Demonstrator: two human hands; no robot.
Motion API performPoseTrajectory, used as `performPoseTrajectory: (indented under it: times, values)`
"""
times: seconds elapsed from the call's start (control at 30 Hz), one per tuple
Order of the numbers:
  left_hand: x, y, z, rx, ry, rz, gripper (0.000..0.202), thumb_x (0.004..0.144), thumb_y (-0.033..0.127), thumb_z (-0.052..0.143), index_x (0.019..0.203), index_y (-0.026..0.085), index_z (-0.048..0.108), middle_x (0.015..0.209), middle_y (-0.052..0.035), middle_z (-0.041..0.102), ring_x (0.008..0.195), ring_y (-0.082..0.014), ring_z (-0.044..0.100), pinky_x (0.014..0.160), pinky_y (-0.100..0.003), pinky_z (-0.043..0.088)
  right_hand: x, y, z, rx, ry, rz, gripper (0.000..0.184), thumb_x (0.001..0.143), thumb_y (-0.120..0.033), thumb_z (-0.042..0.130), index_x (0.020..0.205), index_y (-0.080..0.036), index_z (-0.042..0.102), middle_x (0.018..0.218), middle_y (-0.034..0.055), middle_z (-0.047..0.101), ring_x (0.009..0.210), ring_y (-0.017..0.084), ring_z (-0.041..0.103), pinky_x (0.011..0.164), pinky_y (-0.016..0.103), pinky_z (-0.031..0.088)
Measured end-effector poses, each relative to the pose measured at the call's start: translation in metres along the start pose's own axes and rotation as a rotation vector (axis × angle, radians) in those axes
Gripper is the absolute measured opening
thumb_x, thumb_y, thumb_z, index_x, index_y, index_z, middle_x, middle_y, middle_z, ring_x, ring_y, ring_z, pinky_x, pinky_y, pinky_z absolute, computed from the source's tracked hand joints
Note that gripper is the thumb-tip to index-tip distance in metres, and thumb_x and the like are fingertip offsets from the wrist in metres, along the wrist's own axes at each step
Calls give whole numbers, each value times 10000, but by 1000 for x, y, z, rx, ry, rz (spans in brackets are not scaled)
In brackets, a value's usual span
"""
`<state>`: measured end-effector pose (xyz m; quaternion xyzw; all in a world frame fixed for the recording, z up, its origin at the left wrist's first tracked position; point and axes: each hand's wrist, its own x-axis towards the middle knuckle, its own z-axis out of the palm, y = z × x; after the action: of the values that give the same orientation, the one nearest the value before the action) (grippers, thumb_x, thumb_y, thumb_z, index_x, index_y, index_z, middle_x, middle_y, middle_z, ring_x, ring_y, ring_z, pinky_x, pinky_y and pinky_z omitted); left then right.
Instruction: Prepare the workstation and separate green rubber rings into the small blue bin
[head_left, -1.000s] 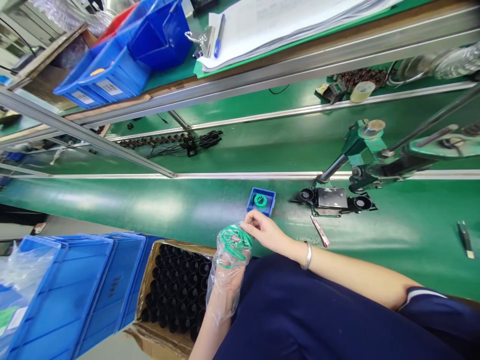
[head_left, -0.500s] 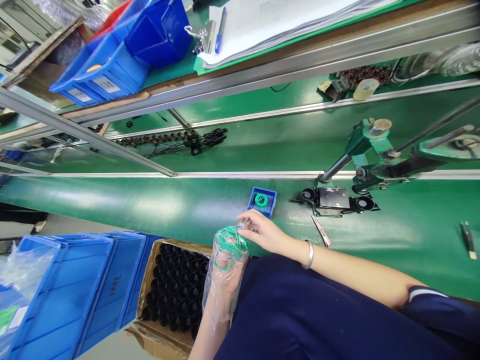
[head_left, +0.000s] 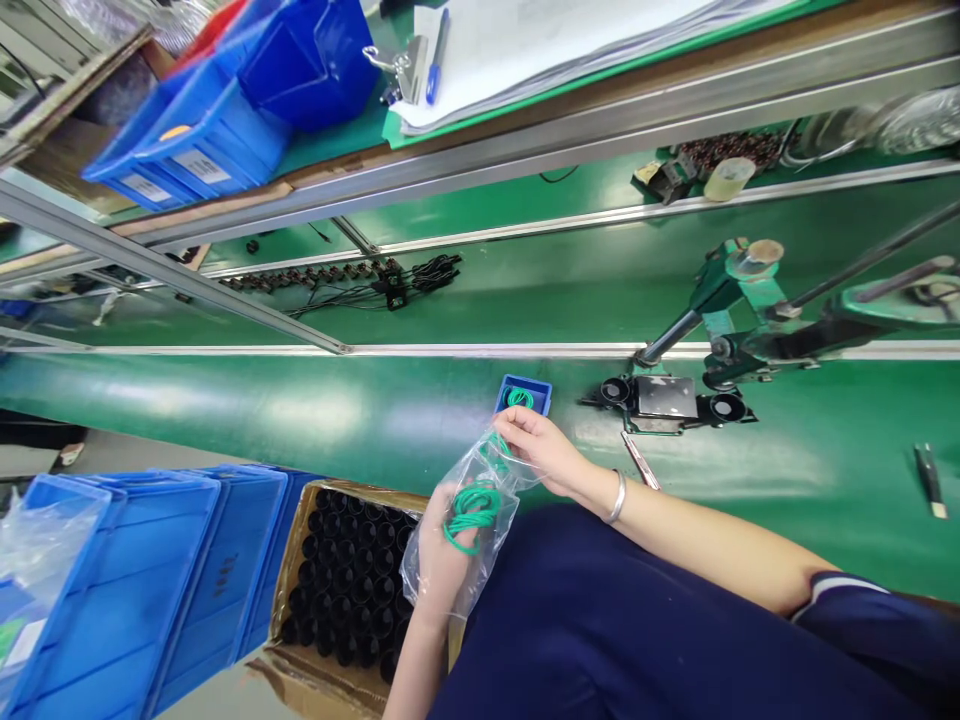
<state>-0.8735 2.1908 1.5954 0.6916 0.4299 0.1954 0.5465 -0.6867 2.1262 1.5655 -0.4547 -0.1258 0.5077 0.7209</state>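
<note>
The left hand [head_left: 439, 560] is holding a bundle of green loops [head_left: 474, 505], its fingers curling partway around them. A clear plastic bag [head_left: 491, 572] is covering this hand and the loops; I cannot tell whether the hand is sitting inside the bag or behind it. The right hand [head_left: 538, 440] is pinching the far edge of the bag, thumb and forefinger closing together. A smaller green strand [head_left: 495, 452] is showing just below these fingertips; I cannot tell whether they are gripping it too. A metal bangle [head_left: 617, 496] is encircling the right wrist.

Just beyond the right hand, a small blue tray [head_left: 547, 396] is resting on the green bench [head_left: 405, 410] and holding a green coil [head_left: 518, 398]. Farther right, a green press [head_left: 750, 275] is standing on the bench, and tweezers [head_left: 930, 482] are lying near the right side. At near left, a carton [head_left: 304, 690] is holding rows of black cylinders [head_left: 349, 575] beside blue crates [head_left: 124, 580].
</note>
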Motion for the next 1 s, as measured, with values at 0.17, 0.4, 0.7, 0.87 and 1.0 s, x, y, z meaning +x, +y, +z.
performPoseTrajectory:
  times: [0.17,0.4,0.7,0.87,1.0]
  values:
    - [7,1,-5,68,-70,158,265,749,158,685,1004,222,722,1150,-70,669,1090,-252,615,1000,-375,466,-1,4,3,58,-9,48,400,773,-558,729,868,-201,574,760,-37,532,656,109,439,640,259,369]
    - [12,-1,12,-59,47,57,346,780,204,697,1126,213,700,1189,-81,688,1136,-280,611,1083,-438,414,-8,11,10,27,-52,71,389,767,-531,744,842,-193,567,755,-44,529,640,96,419,622,251,344]
    - [16,6,14,-46,84,125,183,699,172,728,881,186,724,972,-57,690,974,-231,621,988,-362,453,-9,12,11,60,4,104,393,735,-521,773,828,-189,584,745,-46,532,650,98,437,627,251,362]
    - [14,-1,16,-264,90,-19,299,737,277,724,1020,193,686,1032,-61,706,948,-225,655,856,-339,529,-11,6,14,94,-6,139,409,713,-521,798,826,-190,587,751,-46,543,654,91,463,627,244,375]
    - [14,2,16,-442,45,-145,302,673,246,761,948,205,645,875,-1,705,752,-159,660,732,-293,546,-12,5,15,114,-20,144,398,713,-509,805,826,-196,587,791,-36,572,711,99,516,691,254,433]
